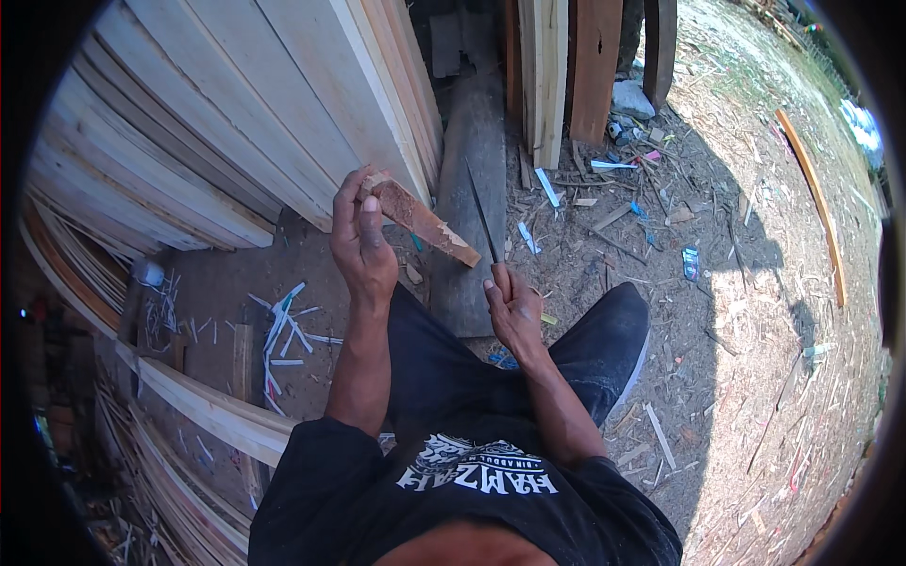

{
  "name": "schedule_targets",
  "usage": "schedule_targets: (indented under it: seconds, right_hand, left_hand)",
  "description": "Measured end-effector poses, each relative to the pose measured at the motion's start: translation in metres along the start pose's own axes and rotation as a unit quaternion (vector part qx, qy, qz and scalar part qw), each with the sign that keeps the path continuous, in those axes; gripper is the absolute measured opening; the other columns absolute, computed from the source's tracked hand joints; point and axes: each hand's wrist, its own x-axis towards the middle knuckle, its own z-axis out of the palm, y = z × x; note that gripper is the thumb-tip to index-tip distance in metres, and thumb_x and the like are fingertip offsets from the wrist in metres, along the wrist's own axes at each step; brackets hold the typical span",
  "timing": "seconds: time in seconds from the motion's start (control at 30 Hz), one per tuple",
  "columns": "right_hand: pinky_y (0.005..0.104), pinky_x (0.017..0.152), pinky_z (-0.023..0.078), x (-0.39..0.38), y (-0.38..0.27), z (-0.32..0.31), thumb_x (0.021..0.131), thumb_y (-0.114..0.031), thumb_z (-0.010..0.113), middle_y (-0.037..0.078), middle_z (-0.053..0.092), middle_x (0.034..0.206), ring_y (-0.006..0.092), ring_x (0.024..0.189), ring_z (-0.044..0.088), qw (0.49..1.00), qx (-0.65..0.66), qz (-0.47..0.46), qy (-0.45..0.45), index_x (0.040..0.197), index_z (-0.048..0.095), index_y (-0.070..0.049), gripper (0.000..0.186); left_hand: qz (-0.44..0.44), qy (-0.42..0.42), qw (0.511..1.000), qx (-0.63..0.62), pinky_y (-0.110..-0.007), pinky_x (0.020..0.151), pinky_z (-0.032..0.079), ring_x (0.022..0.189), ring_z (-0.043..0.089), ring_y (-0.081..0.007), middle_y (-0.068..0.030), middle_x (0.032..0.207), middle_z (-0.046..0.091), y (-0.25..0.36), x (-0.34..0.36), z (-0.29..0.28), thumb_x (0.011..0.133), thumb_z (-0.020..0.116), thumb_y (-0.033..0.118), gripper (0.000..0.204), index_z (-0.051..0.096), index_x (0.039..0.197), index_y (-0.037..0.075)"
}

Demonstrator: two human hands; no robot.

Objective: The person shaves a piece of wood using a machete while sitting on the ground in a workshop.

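My left hand point(364, 241) grips one end of a short reddish-brown piece of wood point(420, 220), its rough surface patched with paler spots. The piece slants down to the right over a thick grey wooden beam point(462, 297). In my right hand point(517, 311) is the wooden handle of a long, thin, dark-bladed knife point(485, 219), its blade pointing up and away over the beam. Between the knife and the lower end of the wood there is a small gap; whether they touch is hard to tell.
Tall pale planks point(283, 94) lean at the far left. More upright boards point(547, 85) stand beyond the beam. Wood strips point(217, 396) lie at the lower left. Litter, a white stone point(631, 99) and a long orange-brown strip point(816, 203) are on the ground at right.
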Motion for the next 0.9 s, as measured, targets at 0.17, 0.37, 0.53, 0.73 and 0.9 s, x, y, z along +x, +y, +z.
schedule_targets:
  seconds: [0.17, 0.37, 0.53, 0.73, 0.9]
  right_hand:
    - [0.0227, 0.056, 0.046, 0.018, -0.09, -0.025, 0.092, -0.039, 0.055, 0.004, 0.056, 0.069, 0.0086, 0.057, 0.054, 0.989, 0.147, -0.022, -0.023, 0.114, 0.053, 0.003, 0.047]
    - [0.0392, 0.055, 0.046, 0.007, 0.02, 0.048, 0.089, -0.025, 0.059, 0.019, 0.056, 0.065, 0.0302, 0.058, 0.06, 0.994, 0.032, -0.093, 0.055, 0.1, 0.056, 0.0, 0.027]
    - [0.036, 0.055, 0.046, 0.0, 0.064, 0.062, 0.092, -0.037, 0.053, 0.018, 0.055, 0.06, 0.0281, 0.056, 0.059, 0.987, -0.079, 0.125, -0.065, 0.089, 0.057, 0.003, 0.041]
    - [0.0304, 0.056, 0.047, 0.044, -0.075, -0.011, 0.092, -0.042, 0.052, 0.011, 0.061, 0.066, 0.0161, 0.06, 0.06, 0.975, 0.17, 0.113, -0.081, 0.093, 0.059, 0.002, 0.045]
    - [0.0294, 0.054, 0.045, 0.024, 0.096, 0.07, 0.091, -0.046, 0.051, 0.011, 0.062, 0.067, 0.0151, 0.062, 0.06, 0.992, -0.096, 0.06, -0.063, 0.092, 0.061, 0.003, 0.05]
  left_hand:
    - [0.0, 0.01, 0.999, 0.043, -0.031, 0.087, 0.048, 0.1, 0.058, -0.0199, -0.0164, 0.112, 0.059, 0.002, -0.005, -0.005, 0.097, 0.043, 0.023, 0.037, 0.048, 0.123, -0.005]
    - [0.016, 0.018, 0.998, 0.055, -0.031, 0.086, 0.048, 0.101, 0.057, -0.0184, -0.0138, 0.111, 0.057, 0.001, 0.006, 0.003, 0.096, 0.051, 0.027, 0.042, 0.048, 0.124, -0.004]
    - [0.024, -0.026, 0.989, 0.145, -0.03, 0.081, 0.052, 0.097, 0.059, -0.0184, -0.014, 0.11, 0.058, 0.0, 0.0, -0.008, 0.096, 0.052, 0.028, 0.044, 0.05, 0.123, -0.005]
    - [0.036, -0.003, 0.988, 0.148, -0.03, 0.078, 0.054, 0.096, 0.06, -0.0179, -0.0146, 0.108, 0.061, -0.012, 0.017, 0.0, 0.095, 0.053, 0.028, 0.043, 0.051, 0.123, -0.005]
    - [0.06, -0.019, 0.981, 0.184, -0.031, 0.077, 0.053, 0.094, 0.061, -0.0181, -0.0142, 0.106, 0.061, -0.007, 0.024, 0.012, 0.094, 0.054, 0.03, 0.043, 0.053, 0.121, -0.004]
